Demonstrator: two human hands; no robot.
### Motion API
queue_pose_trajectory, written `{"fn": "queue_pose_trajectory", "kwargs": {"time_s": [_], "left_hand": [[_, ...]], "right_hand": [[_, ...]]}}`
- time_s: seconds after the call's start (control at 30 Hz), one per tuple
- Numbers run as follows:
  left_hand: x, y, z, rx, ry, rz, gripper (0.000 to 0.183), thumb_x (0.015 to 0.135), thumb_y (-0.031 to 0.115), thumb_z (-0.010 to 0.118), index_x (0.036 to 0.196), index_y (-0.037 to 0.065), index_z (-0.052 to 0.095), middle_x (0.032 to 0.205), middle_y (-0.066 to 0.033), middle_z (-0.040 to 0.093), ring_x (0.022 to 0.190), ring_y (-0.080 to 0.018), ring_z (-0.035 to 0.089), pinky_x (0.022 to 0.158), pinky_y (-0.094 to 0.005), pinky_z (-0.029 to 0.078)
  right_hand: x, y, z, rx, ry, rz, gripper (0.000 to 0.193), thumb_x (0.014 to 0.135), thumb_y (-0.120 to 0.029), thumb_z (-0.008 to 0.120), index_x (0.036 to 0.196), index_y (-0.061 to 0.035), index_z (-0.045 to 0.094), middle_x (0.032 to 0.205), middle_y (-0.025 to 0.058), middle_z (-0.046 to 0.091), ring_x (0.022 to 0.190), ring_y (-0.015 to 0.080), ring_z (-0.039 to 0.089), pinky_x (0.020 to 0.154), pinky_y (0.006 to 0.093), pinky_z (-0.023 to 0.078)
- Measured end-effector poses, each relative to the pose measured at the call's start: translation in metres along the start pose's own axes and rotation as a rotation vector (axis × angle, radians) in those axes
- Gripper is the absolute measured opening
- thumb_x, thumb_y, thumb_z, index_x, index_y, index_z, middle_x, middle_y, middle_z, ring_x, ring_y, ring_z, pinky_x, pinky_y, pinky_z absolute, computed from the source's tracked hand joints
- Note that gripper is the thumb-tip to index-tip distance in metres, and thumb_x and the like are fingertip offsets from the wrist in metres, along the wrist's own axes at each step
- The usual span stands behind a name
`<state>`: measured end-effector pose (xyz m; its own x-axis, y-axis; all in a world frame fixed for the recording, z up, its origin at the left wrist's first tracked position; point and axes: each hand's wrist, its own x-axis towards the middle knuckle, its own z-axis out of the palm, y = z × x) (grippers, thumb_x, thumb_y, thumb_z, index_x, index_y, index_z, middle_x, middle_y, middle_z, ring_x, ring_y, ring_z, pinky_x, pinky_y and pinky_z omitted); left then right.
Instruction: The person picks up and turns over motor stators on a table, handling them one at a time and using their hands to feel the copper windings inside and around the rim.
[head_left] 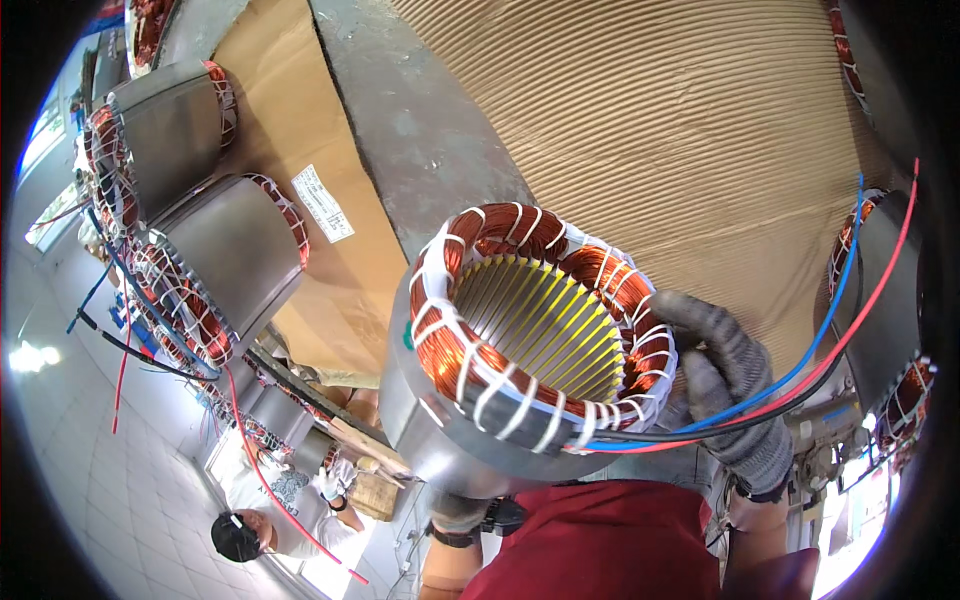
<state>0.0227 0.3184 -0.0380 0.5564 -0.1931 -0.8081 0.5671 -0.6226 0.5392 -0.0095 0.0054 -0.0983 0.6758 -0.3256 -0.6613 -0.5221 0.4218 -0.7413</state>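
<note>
Corrugated cardboard (640, 110) over the bench ahead. I've got the motor stator (530, 350) lifted close: right hand (725, 385) gloved, curled around its rim by the leads; left hand (458, 512) cupped underneath, fingers hidden.

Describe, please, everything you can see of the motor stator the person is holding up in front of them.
The stator is a grey metal cylinder, tilted with its open bore toward the camera. Copper windings ring the end, tied with white lacing; yellow slot liners line the bore. Blue, red and black leads leave at the lower right. The gloved right hand grips its right side, and the gloved left hand supports it from below.
</note>
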Motion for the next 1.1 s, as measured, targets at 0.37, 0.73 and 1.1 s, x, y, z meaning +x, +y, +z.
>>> {"fn": "queue_pose_trajectory", "kwargs": {"time_s": [0.37, 0.73, 1.1], "left_hand": [[0.013, 0.032, 0.045, -0.11, 0.082, -0.103, 0.059, 0.061, 0.044, 0.077, 0.095, 0.002, 0.054, 0.088, -0.0062, 0.055, 0.08, -0.0186, 0.052, 0.068, -0.034, 0.043], [0.022, 0.067, 0.028, -0.593, 0.197, -0.128, 0.078, 0.059, 0.047, 0.076, 0.117, 0.004, 0.044, 0.113, -0.0083, 0.051, 0.103, -0.0226, 0.05, 0.091, -0.0397, 0.04], [0.063, 0.089, 0.017, -0.492, 0.523, 0.18, 0.083, 0.069, 0.054, 0.064, 0.129, 0.004, 0.033, 0.127, -0.0118, 0.042, 0.117, -0.0271, 0.04, 0.097, -0.0443, 0.034]], "right_hand": [[-0.003, 0.004, -0.01, -0.268, -0.08, -0.246, 0.029, 0.082, -0.031, 0.053, 0.091, -0.0034, 0.056, 0.086, 0.0123, 0.06, 0.08, 0.0261, 0.061, 0.071, 0.0325, 0.048], [-0.003, 0.019, -0.016, 0.061, 0.171, 0.05, 0.022, 0.088, -0.011, 0.043, 0.105, -0.001, 0.05, 0.071, -0.0006, 0.049, 0.063, 0.0067, 0.048, 0.057, 0.0222, 0.043], [0.012, 0.04, -0.024, 0.024, 0.293, 0.112, 0.025, 0.089, -0.023, 0.046, 0.088, -0.0002, 0.055, 0.053, -0.0037, 0.04, 0.043, 0.0026, 0.035, 0.042, 0.0165, 0.028]]}}
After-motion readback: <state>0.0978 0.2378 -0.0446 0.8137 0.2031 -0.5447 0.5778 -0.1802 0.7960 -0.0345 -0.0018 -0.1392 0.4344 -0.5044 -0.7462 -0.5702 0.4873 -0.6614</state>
